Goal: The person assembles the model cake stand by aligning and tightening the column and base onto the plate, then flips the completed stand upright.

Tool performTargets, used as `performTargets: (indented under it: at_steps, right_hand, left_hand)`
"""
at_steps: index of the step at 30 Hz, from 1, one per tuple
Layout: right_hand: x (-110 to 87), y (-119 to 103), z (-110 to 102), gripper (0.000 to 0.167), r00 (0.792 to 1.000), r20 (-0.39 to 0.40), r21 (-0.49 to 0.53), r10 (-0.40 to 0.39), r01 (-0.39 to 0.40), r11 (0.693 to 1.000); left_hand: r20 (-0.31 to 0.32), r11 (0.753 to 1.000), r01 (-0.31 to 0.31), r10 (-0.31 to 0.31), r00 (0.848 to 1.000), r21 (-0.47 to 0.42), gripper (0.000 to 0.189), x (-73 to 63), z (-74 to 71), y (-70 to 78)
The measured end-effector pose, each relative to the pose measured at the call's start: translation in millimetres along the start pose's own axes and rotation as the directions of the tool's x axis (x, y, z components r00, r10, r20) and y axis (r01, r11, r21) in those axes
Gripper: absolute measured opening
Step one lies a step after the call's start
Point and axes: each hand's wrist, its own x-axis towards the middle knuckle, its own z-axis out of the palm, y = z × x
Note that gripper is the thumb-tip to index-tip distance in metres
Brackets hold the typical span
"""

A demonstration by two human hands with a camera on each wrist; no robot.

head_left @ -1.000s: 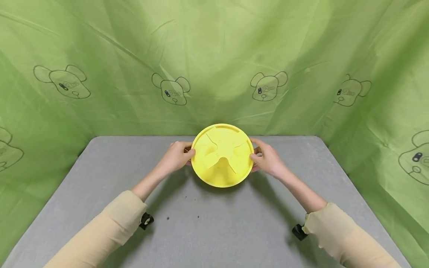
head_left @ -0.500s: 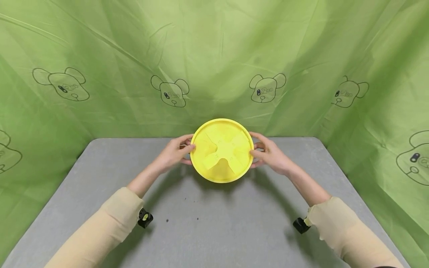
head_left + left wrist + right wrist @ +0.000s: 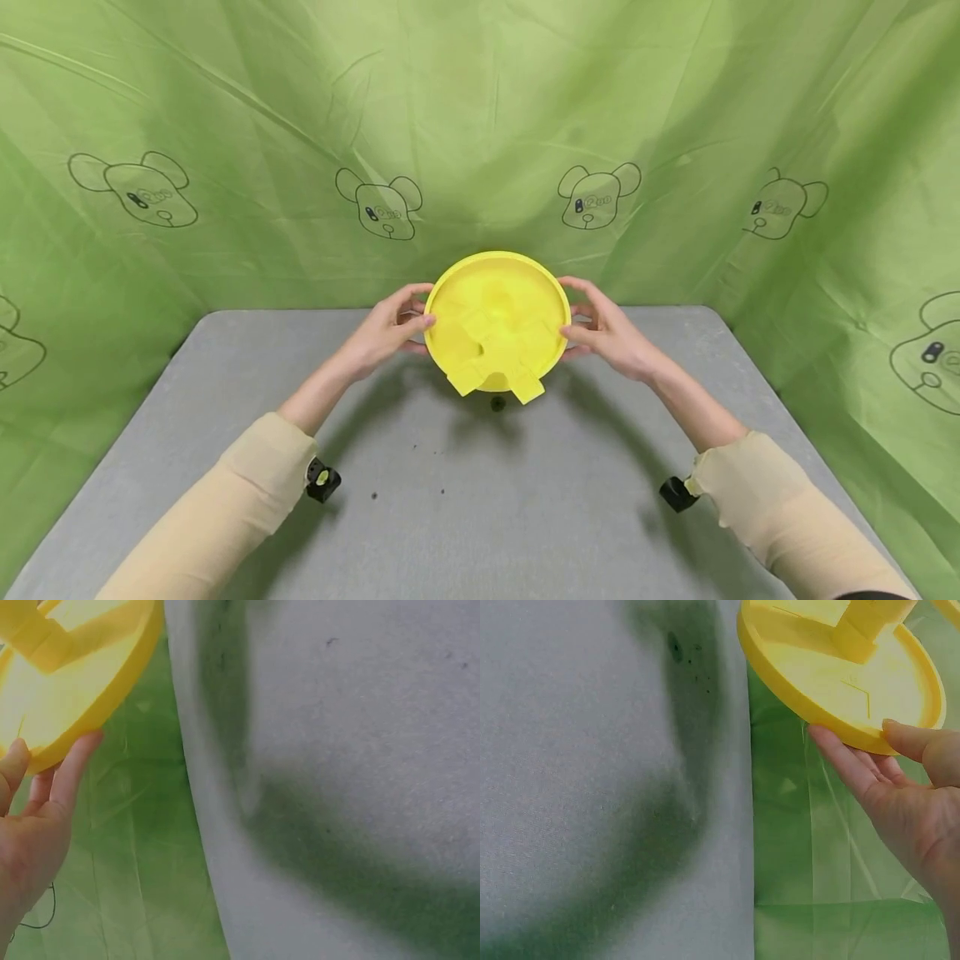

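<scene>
In the head view, a round yellow tray [image 3: 497, 275] with a raised rim is held above the far part of the grey table. My left hand [image 3: 386, 327] grips its left side, thumb over the rim and fingers around the outside. The right hand [image 3: 607, 332] grips the opposite side the same way. A yellow piece with several blocky arms [image 3: 495, 350] is in the tray, two arm ends jutting past the near rim. Both wrist views show the tray tilted, with part of this piece standing out from its floor [image 3: 859, 637].
The grey table [image 3: 510, 517] carries a dark round spot [image 3: 498, 403] below the tray and several small dark specks. Green cloth [image 3: 480, 125] with printed bear heads hangs close behind and at both sides. A black wrist camera [image 3: 322, 481] sits at the left sleeve.
Both hands have raised the tray slightly and tilted it. The armed piece, flat inside before, now comes forward over the near rim. A dark spot shows beneath it on the table.
</scene>
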Motion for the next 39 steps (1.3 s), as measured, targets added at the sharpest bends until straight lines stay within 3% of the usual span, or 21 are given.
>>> performTargets:
  at_steps: [19,25,39]
  right_hand:
    - [-1.0,-8.6,-1.1,0.063,0.992,-0.054,-0.074,-0.113,0.109,0.991]
    - [-0.5,-8.3,-0.7,0.056,0.988,-0.063,-0.138,-0.141,0.131,0.982]
    - [-4.0,-0.2,0.5,0.045,0.98,-0.067,-0.174,-0.187,0.173,0.969]
  left_hand:
    - [0.065,0.991,-0.13,0.128,0.99,0.035,0.047,2.6,-6.4,14.7]
    - [0.053,0.988,-0.144,0.141,0.989,0.057,0.044,1.8,-9.1,12.3]
    - [0.068,0.979,-0.177,0.171,0.983,0.098,0.039,-2.5,-8.2,4.2]
